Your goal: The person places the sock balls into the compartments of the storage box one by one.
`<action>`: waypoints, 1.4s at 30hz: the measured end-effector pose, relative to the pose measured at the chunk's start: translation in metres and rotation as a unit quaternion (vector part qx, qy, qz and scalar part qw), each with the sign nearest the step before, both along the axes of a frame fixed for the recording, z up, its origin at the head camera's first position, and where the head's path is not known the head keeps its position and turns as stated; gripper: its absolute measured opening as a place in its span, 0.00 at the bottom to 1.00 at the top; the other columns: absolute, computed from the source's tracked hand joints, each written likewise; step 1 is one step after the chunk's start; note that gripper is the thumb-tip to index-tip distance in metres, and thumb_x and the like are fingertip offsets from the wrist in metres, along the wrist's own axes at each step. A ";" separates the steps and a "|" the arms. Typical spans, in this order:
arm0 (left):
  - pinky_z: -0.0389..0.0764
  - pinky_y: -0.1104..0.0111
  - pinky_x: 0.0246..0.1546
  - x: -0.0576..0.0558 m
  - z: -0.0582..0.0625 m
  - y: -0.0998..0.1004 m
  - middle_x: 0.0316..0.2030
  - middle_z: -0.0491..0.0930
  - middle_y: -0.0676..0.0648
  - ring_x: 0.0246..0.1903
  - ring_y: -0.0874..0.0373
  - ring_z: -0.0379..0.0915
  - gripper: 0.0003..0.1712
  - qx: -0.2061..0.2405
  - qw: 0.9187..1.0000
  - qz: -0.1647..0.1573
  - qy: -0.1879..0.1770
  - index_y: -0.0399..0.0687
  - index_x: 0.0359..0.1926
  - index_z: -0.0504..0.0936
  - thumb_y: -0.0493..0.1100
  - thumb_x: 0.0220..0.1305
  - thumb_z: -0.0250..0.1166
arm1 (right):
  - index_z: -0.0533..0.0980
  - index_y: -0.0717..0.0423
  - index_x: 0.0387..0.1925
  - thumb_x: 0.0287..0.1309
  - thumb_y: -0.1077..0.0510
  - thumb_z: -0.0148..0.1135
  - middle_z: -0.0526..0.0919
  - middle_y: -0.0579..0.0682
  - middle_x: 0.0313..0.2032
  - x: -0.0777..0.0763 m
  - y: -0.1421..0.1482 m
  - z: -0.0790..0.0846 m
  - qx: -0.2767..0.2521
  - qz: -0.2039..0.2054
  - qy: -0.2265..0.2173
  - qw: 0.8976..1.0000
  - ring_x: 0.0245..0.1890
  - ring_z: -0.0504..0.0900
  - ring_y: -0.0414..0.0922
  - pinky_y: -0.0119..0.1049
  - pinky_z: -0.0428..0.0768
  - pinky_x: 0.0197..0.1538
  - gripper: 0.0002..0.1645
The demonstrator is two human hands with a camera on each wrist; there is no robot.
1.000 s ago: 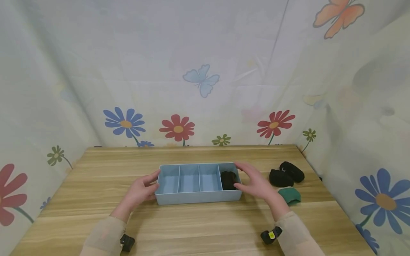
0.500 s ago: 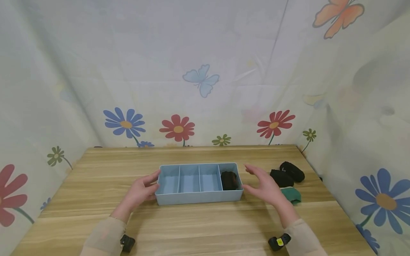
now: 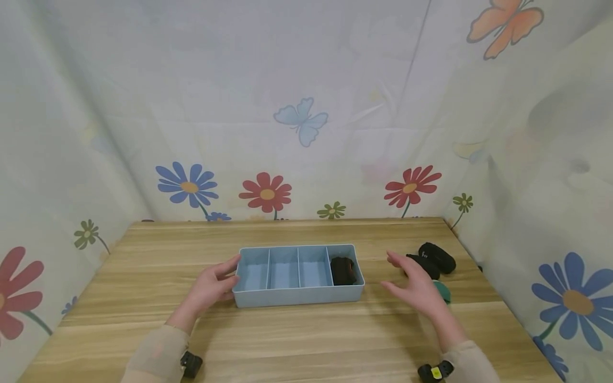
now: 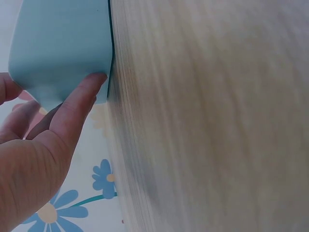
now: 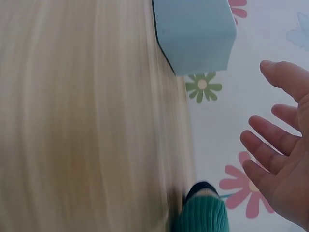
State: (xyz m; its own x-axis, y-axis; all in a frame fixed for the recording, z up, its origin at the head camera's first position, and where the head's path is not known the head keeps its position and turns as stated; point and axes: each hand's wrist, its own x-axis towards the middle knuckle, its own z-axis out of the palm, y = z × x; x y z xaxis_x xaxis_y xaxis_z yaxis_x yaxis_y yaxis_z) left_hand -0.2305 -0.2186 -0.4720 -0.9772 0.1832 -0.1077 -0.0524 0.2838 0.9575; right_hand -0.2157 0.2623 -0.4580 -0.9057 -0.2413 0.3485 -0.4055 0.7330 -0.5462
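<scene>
A light blue box [image 3: 298, 296] with several compartments lies lengthwise on the table. Its rightmost compartment holds a black rolled sock [image 3: 342, 271]; the others show bare floors. My left hand [image 3: 210, 287] rests against the box's left end, its fairly straight fingers [image 4: 79, 104] touching the outer wall. To the right of the box, my right hand [image 3: 415, 284] hovers apart from it with fingers spread and nothing held. A green ribbed rolled sock [image 5: 203, 215] lies partly hidden behind that hand. Beyond it are two black rolled socks, one nearer [image 3: 425, 266] and one farther [image 3: 438, 257].
The wood-grain table [image 3: 297, 340] extends around the box on all sides. A pale curtain [image 3: 239, 64] printed with flowers and butterflies hangs behind the table and along both sides.
My right hand has let go of the box's right end and moved right, covering more of the green sock. My left hand and the box have stayed nearly still.
</scene>
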 end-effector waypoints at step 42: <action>0.81 0.55 0.49 -0.001 0.000 -0.002 0.73 0.53 0.31 0.67 0.32 0.58 0.34 0.001 1.000 -0.004 0.003 0.43 0.75 0.59 0.33 0.71 0.56 | 0.56 0.76 0.69 0.51 0.48 0.75 0.63 0.78 0.62 0.026 0.068 -0.017 -0.015 -0.168 -0.035 0.985 0.61 0.59 0.74 0.71 0.60 0.59 0.57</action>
